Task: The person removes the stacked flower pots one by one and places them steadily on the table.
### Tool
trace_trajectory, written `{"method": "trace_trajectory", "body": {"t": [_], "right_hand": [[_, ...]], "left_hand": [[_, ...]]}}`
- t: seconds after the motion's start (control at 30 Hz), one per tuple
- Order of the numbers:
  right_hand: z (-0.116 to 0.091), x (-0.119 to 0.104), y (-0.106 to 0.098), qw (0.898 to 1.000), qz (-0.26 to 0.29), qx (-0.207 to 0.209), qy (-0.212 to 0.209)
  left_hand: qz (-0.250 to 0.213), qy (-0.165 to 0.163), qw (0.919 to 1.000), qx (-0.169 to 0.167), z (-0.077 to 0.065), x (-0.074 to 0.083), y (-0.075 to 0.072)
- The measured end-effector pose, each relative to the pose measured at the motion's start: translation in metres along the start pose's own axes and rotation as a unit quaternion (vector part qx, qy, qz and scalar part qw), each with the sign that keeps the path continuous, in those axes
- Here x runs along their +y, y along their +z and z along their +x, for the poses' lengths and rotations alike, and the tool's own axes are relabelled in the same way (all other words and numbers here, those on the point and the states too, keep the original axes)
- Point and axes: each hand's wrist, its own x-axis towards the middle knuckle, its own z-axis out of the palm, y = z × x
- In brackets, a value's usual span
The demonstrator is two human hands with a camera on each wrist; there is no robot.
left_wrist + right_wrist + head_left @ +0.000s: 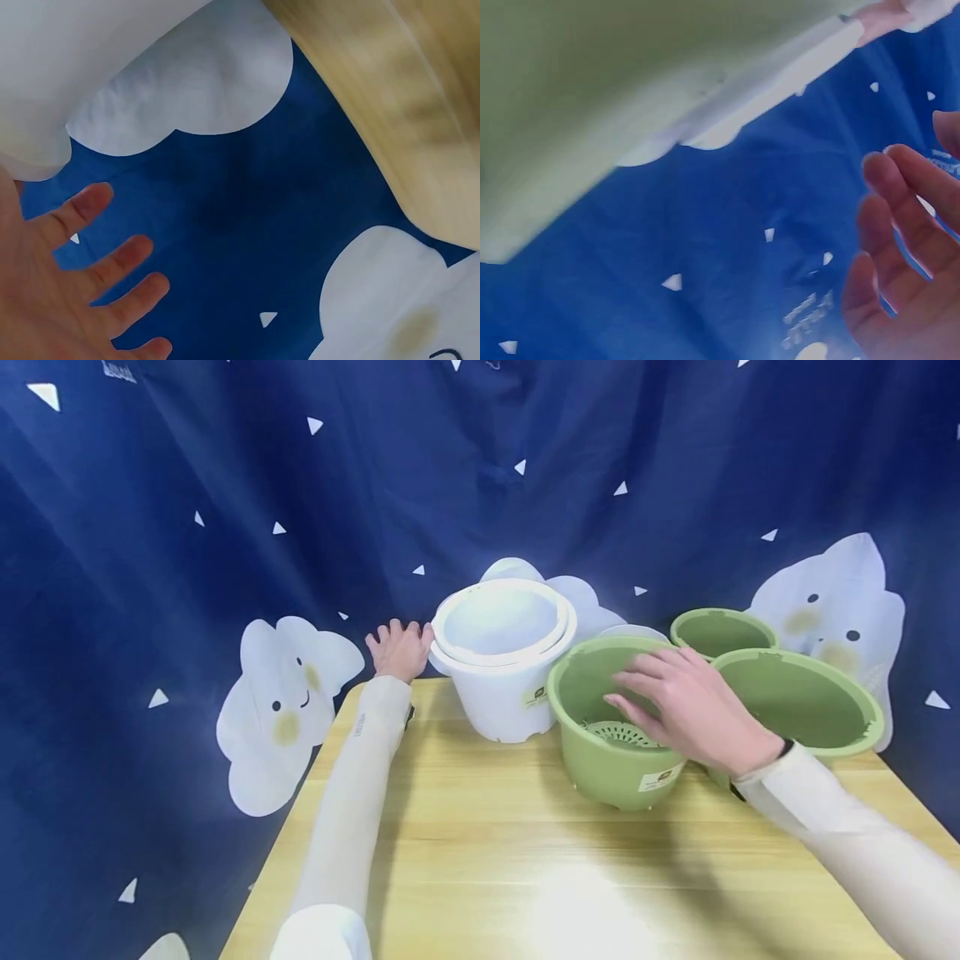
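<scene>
At the table's far edge, my left hand (402,652) is beside the rim of a round white plastic pot (498,702), its fingertips spread. A second white pot (447,628) is nested inside it, its rim a little higher. Four spread fingers show in the left wrist view, part of the hand being hidden at that frame's edge. Over the near green plastic pot (600,777) hovers my right hand (686,706), fingers loosely bent with nothing between them. That pot has a slotted round base (621,733) and a pale label on its side.
To the right are a large green pot (795,702) and a smaller green pot (723,632) behind it. A pale wooden table (480,843) bears everything. A dark blue curtain (420,460) with white clouds and triangles hangs right behind its far edge.
</scene>
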Motion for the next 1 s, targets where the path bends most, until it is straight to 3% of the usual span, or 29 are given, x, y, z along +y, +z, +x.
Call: {"method": "trace_trajectory", "body": {"t": [0.23, 0.5, 0.77, 1.0], "right_hand": [[0.066, 0.0, 0.01, 0.996, 0.0, -0.091, -0.001], [0.118, -0.006, 0.042, 0.978, 0.002, -0.208, 0.006], [0.135, -0.006, 0.079, 0.958, 0.022, -0.287, -0.004], [0.141, 0.0, 0.096, 0.94, 0.058, -0.337, 0.01]], "left_hand": [[0.018, -0.009, 0.9996, -0.018, 0.0, 0.006, -0.007], [0.026, -0.014, 0.9992, -0.026, 0.0, 0.002, -0.003], [0.026, -0.007, 0.9992, -0.029, 0.0, 0.005, -0.005], [0.017, -0.014, 0.999, -0.04, 0.0, 0.003, -0.004]]}}
